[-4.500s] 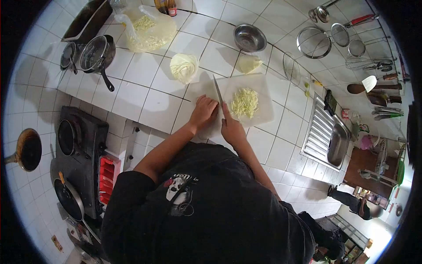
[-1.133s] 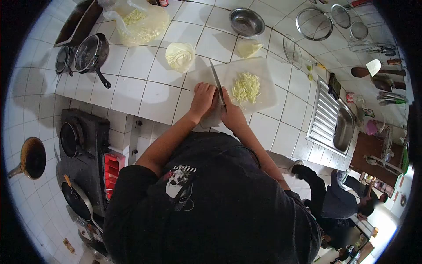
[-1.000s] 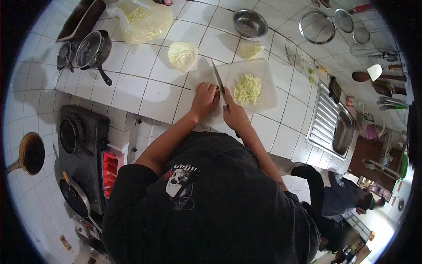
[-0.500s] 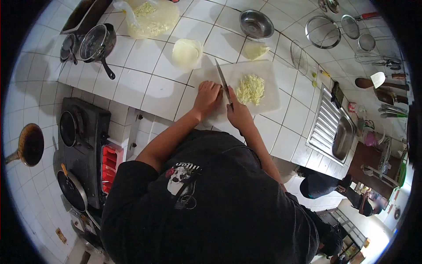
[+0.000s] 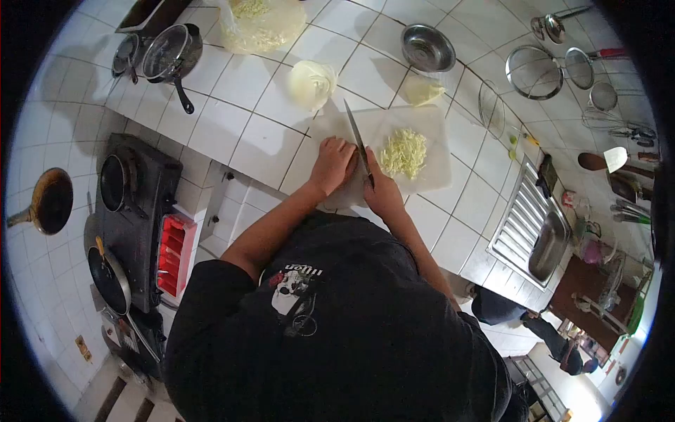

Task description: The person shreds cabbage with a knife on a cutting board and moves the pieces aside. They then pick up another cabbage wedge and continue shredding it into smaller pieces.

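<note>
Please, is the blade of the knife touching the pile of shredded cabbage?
Apart: the head view shows bare cutting board between the knife blade and the shredded cabbage.

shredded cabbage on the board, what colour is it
Shredded cabbage: pale yellow-green, in the head view.

White lettering (image 5: 304, 270) stands upside down on the person's black shirt (image 5: 365, 330), beside a skull print (image 5: 287, 292); it is too small to read with certainty.
</note>
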`<state>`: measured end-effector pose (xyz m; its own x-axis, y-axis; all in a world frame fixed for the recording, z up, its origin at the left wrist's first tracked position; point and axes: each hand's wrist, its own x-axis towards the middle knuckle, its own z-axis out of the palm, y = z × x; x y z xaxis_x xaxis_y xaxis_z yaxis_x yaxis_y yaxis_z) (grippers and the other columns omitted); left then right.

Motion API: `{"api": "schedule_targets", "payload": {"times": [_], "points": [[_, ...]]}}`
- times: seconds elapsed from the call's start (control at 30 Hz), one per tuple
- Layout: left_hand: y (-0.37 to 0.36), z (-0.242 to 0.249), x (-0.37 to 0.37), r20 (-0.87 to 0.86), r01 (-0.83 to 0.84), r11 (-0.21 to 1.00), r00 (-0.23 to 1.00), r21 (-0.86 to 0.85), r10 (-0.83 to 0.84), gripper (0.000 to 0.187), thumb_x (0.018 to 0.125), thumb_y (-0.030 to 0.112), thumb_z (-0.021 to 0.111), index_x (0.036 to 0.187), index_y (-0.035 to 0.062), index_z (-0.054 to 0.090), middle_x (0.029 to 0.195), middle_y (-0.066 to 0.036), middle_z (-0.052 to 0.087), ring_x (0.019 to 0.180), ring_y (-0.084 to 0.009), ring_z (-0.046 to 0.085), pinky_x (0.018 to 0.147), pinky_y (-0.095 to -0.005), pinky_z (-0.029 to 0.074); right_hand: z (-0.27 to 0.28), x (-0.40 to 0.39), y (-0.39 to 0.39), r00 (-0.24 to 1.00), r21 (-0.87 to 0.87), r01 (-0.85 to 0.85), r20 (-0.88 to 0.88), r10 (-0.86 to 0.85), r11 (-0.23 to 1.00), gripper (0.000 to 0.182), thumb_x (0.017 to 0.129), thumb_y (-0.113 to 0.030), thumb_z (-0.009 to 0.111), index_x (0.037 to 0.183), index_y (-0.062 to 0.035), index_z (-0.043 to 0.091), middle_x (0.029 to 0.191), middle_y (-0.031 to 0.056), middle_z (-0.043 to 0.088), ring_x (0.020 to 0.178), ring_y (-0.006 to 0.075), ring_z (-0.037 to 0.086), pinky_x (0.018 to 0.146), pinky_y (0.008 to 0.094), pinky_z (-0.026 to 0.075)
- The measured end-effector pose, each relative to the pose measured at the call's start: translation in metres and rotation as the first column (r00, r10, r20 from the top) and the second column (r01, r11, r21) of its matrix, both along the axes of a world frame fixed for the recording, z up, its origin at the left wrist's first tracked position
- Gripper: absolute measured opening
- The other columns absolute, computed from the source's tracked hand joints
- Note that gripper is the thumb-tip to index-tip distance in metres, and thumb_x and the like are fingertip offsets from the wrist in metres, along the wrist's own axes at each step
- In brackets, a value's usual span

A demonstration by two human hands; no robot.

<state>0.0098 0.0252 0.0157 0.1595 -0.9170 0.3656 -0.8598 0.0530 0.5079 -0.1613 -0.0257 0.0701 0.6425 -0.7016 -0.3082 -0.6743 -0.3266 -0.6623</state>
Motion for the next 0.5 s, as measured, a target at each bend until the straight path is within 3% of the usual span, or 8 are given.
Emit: {"api": "schedule_targets", "payload": {"times": [0.2,0.3,0.37,0.5], "points": [[0.026,0.002,-0.003,-0.011,-0.021,0.995,1.0,0.099,0.023,0.019,0.086,0.016,0.068,0.099,0.0033,0.062,0.096,-0.016,0.06,0.101,-0.037,0.058,0.1,-0.0497,0.04,0.013,-0.018,-0.003,0.994,0.103,-0.046,0.106,0.035,0.994,0.076,0.095,-0.012,0.056,0.162,-0.0217,0.023,0.087,0.0307,0.068,0.082,0.0506,0.067,0.075,0.0556,0.052],[0.043,0.006,-0.01,-0.08,-0.047,0.997,0.995,0.054,0.052,0.02,0.083,0.012,0.069,0.099,0.0033,0.062,0.097,-0.017,0.061,0.1,-0.0383,0.058,0.095,-0.0507,0.041,0.023,-0.029,-0.006,0.983,0.147,-0.042,0.185,0.014,0.988,0.069,0.096,-0.013,0.059,0.16,-0.0196,0.031,0.092,0.03,0.068,0.086,0.0503,0.066,0.078,0.0509,0.053],[0.046,0.008,-0.011,-0.145,-0.087,0.995,0.986,-0.041,0.081,0.022,0.081,0.006,0.07,0.101,0.0029,0.062,0.094,-0.017,0.062,0.096,-0.0389,0.059,0.088,-0.0506,0.044,0.034,-0.034,-0.012,0.991,0.196,-0.03,0.134,0.004,0.98,0.065,0.097,-0.014,0.059,0.158,-0.0169,0.035,0.092,0.0285,0.069,0.086,0.0478,0.068,0.078,0.0474,0.054],[0.048,0.012,-0.007,-0.212,-0.09,0.996,0.973,-0.007,0.087,0.021,0.08,0.004,0.072,0.099,0.0029,0.063,0.086,-0.016,0.063,0.086,-0.0386,0.062,0.082,-0.049,0.047,0.018,-0.051,-0.015,0.967,0.067,-0.086,0.246,0.067,0.994,0.062,0.098,-0.016,0.06,0.156,-0.0149,0.038,0.093,0.0262,0.071,0.085,0.0444,0.069,0.079,0.0461,0.054]]}}
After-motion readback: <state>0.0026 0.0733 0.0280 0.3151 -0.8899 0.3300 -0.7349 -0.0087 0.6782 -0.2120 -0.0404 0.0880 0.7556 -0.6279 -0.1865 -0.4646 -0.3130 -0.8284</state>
